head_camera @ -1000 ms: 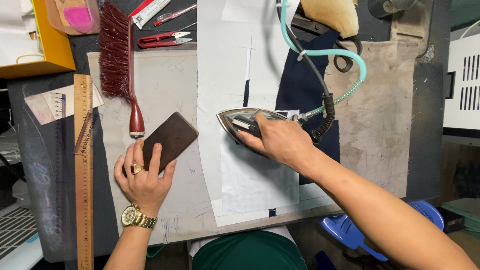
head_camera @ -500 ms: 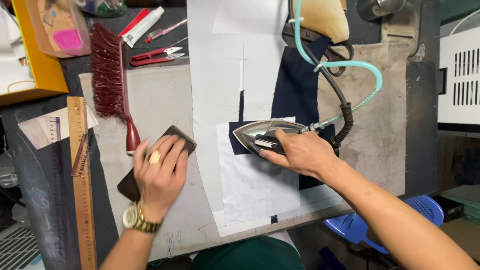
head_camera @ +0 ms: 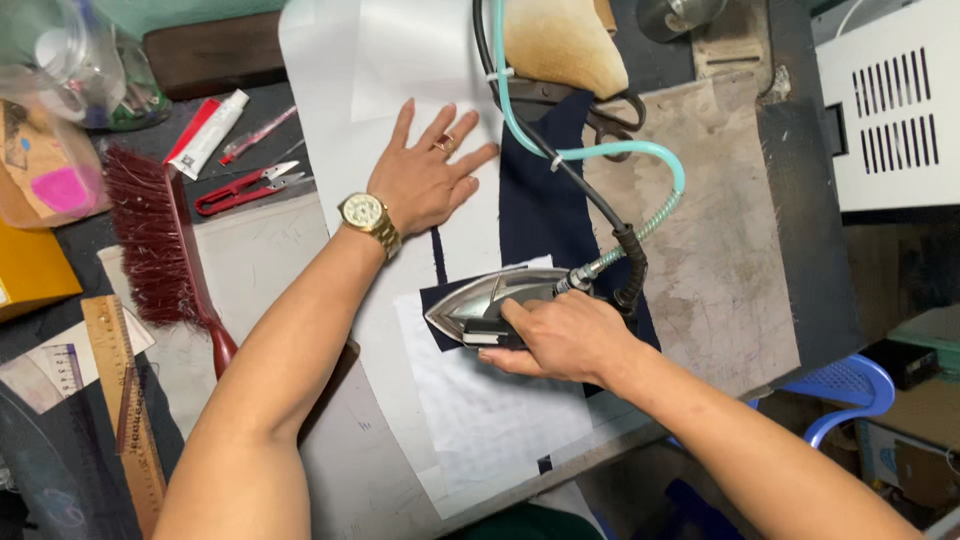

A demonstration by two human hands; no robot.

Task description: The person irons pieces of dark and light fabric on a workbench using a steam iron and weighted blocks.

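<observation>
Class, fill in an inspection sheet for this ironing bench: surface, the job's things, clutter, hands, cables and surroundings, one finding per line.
Surface: padded board, stained grey-brown cover, worn at the right edge.
Job's things: steam iron resting on white fabric over dark navy cloth.
Clutter: red brush, red thread snips, tube, wooden ruler and black scissors at the edges.
Hands: left hand flat, fingers spread, on the white fabric; right hand gripping the iron's handle.
Cables: black cord and teal hose loop across the cloth to the iron's rear.
Surroundings: white vented casing at right, blue plastic stool below.
</observation>
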